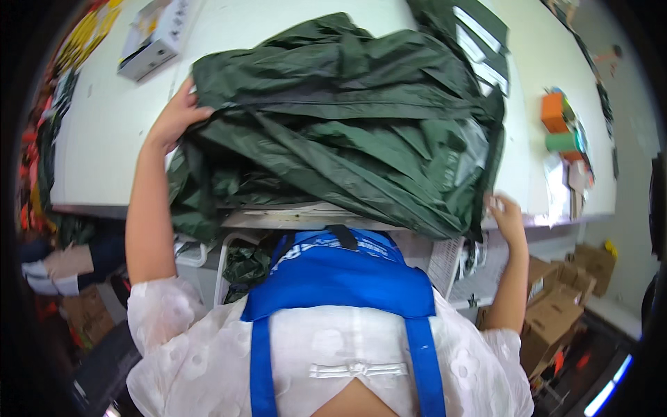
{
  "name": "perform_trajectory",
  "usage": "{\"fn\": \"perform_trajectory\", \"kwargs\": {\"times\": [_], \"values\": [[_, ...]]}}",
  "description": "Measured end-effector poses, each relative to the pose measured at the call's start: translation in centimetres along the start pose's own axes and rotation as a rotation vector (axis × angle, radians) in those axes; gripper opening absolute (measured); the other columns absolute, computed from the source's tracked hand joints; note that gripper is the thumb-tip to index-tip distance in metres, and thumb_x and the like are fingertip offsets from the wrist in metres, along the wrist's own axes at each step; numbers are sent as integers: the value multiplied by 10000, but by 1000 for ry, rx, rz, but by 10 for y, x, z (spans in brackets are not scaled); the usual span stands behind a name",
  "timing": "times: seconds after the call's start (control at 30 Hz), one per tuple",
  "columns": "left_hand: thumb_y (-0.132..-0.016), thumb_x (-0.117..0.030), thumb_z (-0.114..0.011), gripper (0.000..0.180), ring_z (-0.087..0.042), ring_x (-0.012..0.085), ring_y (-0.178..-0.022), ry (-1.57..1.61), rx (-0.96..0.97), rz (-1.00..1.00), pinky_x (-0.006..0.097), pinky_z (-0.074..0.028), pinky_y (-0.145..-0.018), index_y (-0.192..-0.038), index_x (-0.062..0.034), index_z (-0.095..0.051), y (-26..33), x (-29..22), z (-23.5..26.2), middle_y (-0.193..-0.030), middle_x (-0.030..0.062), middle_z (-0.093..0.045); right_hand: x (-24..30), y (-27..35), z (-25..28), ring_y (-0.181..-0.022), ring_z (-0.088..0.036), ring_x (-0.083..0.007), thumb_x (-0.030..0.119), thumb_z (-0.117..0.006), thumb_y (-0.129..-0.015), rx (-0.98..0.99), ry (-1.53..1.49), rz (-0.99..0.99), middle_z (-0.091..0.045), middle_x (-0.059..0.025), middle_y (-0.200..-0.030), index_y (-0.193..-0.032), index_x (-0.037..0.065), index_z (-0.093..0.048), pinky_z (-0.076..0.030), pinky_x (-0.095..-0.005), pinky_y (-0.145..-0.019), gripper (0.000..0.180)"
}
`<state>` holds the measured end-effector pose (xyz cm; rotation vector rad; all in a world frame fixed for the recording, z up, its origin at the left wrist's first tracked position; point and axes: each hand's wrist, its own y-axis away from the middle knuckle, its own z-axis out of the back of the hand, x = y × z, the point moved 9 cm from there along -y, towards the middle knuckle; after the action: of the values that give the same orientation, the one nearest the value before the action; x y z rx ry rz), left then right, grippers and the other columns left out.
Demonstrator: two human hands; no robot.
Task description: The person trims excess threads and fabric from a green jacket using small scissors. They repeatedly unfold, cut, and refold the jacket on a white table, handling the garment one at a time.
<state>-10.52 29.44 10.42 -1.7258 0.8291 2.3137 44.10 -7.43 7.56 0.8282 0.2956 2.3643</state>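
A dark green, thin waterproof garment (340, 101) lies spread and creased across the white table, with part of it hanging over the near edge. At its left side my left hand (175, 117) is closed on the fabric, the thumb on top and the fingers partly hidden by it. Down at the near right corner, my right hand (506, 214) has its fingers curled in a pinch at the garment's edge. A pale, see-through-looking patch (472, 153) shows near the right side of the fabric.
More dark green fabric with pale strips (472, 35) lies at the far right of the garment. A white box (154, 38) stands far left. Orange and green spools (556, 115) sit on the right. White baskets (445, 267) are below the table edge; cardboard boxes (556, 313) stand lower right.
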Motion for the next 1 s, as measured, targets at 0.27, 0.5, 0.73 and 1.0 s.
{"fn": "perform_trajectory", "kwargs": {"times": [0.27,0.5,0.73,1.0], "values": [[-648,129,-470,932,-561,201,-1078,-1,82,76,270,-432,-912,-1491,-110,-151,12,-2,4,-1247,142,-537,-76,-93,3,-885,-645,-313,190,-681,-749,-374,236,-119,-670,-163,-946,-1147,-31,-567,-503,-379,-800,469],[-659,91,-500,920,-549,205,-1092,148,70,42,275,-437,-909,-1490,-90,-148,20,17,30,-1246,147,-529,-292,-70,95,-755,-621,-182,91,-589,-817,-153,95,-413,-652,-107,-918,-1081,-37,-610,-495,-298,-683,295],[-659,112,-474,930,-546,158,-1035,75,43,20,224,-441,-798,-1497,-99,-132,48,-6,10,-1264,148,-512,184,-82,-37,-824,-592,-92,135,-514,-882,-91,-420,168,-676,-35,-912,-1068,54,-648,-443,-224,-700,244],[-662,69,-462,848,-568,112,-856,61,146,-24,196,-448,-694,-1461,-77,-216,46,-52,-22,-1030,103,-571,445,-39,-202,-590,-549,-216,389,-665,-822,386,-348,656,-594,-130,-639,-818,-15,-650,-461,-327,-605,404]]}}
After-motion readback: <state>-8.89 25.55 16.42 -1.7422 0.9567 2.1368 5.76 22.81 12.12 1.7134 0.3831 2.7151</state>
